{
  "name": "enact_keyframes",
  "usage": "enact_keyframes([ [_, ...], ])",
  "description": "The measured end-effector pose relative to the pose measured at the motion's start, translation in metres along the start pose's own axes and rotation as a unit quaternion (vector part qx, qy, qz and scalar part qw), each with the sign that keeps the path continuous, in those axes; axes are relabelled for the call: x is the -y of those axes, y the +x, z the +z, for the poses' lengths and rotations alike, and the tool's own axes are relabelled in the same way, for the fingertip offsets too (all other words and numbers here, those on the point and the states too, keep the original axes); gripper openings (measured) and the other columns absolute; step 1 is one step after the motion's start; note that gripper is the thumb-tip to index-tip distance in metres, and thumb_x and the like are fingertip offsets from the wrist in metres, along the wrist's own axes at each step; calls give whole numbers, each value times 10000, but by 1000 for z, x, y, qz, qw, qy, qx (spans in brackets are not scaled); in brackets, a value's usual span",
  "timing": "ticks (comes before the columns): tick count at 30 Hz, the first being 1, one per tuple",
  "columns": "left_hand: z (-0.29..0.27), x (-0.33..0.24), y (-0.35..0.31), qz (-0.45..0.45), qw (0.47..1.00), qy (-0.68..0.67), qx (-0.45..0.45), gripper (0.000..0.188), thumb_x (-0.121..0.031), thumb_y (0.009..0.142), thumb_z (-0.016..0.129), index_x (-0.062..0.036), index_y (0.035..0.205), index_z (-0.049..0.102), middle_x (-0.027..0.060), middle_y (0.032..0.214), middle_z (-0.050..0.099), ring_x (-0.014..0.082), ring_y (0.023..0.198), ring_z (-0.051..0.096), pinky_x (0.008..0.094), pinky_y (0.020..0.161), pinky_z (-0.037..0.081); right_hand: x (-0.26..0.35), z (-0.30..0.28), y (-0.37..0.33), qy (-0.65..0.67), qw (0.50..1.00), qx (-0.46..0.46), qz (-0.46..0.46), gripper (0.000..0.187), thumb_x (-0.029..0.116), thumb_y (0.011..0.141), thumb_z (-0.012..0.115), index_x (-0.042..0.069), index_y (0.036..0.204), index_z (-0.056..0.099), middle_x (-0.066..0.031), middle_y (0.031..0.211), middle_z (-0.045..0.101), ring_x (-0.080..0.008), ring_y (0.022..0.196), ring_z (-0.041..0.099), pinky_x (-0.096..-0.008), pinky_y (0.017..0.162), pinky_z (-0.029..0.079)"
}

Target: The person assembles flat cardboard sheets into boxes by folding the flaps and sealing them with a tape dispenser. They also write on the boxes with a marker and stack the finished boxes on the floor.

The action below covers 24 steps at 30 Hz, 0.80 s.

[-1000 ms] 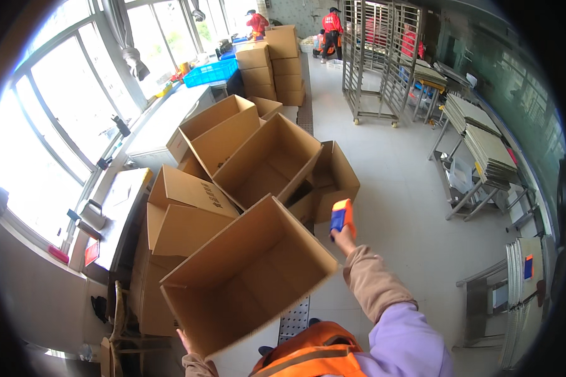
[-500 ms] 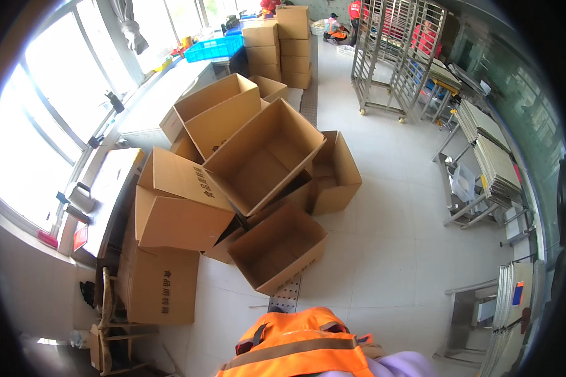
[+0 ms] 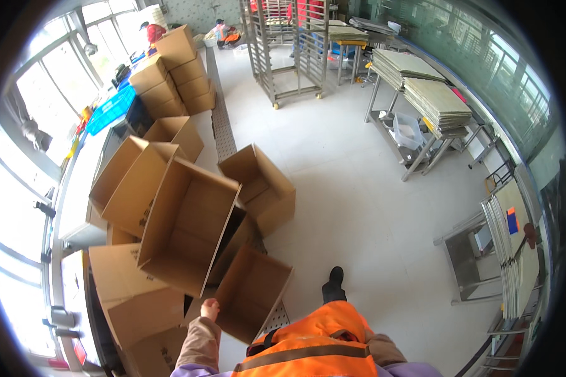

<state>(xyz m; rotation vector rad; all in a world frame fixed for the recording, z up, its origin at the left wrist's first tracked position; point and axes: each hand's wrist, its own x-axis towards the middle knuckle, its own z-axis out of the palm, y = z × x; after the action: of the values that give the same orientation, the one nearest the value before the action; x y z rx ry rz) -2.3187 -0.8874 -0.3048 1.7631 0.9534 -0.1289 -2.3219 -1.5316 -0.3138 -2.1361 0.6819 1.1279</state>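
My left hand (image 3: 210,309) reaches in from the lower edge in a brown sleeve. Its fingers look curled at the left rim of a small, open-topped cardboard box (image 3: 258,286), though the fingertips are partly hidden. Beside that box leans a larger open cardboard box (image 3: 198,207), tilted with its mouth toward me. A closed-sided carton (image 3: 132,292) lies to the left of my hand. Of my right arm only a brown sleeve (image 3: 383,349) shows by the orange apron (image 3: 308,345); the right hand is out of sight.
More open boxes (image 3: 261,191) stand beyond, and stacked cartons (image 3: 176,69) rise at the back left near a blue crate (image 3: 110,110). A wheeled metal rack (image 3: 289,56) stands far ahead. Metal tables with stacked trays (image 3: 434,100) line the right. A perforated floor strip (image 3: 223,135) runs lengthwise. Other people are at the back.
My view has swung to the right, so the boxes now sit further left. My left hand has come into view at the small box, and my foot shows ahead of the apron.
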Motion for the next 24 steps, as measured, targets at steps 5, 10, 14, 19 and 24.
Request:
enact_keyframes([
  [5,155,-41,-2,-45,966,197,161,177,-222,877,593,-91,896,710,63,702,630,159,604,595,325,567,506,19,-92,63,-79,994,57,53,420,267,892,653,-3,1208,589,-149,1042,690,-277,1006,668,-408,839,517],
  [10,298,-146,-9,40,910,310,273,285,-286,890,605,-89,1077,690,112,992,678,257,920,640,363,798,522,57,-229,123,-205,974,75,66,413,260,891,654,-6,1202,593,-147,1026,696,-277,991,678,-409,825,524],
  [14,339,-275,48,43,971,172,162,366,-278,869,646,-71,1170,663,126,980,719,257,924,688,363,835,536,95,-329,231,-93,995,-7,35,339,176,874,667,-18,1146,607,-155,952,705,-277,869,707,-398,763,549],
  [19,374,-330,144,-6,993,88,79,310,-224,866,633,-48,1118,678,88,882,711,198,751,673,341,704,541,204,-432,340,2,996,-83,30,492,268,811,742,-33,1182,624,-208,1112,681,-310,1052,664,-399,910,505],
  [24,437,-311,265,-88,904,326,263,223,-227,880,595,-70,978,720,96,828,702,202,760,671,382,664,540,315,-508,360,-33,985,-107,-132,501,168,723,790,-42,1133,593,-156,950,701,-286,908,685,-400,794,533],
])
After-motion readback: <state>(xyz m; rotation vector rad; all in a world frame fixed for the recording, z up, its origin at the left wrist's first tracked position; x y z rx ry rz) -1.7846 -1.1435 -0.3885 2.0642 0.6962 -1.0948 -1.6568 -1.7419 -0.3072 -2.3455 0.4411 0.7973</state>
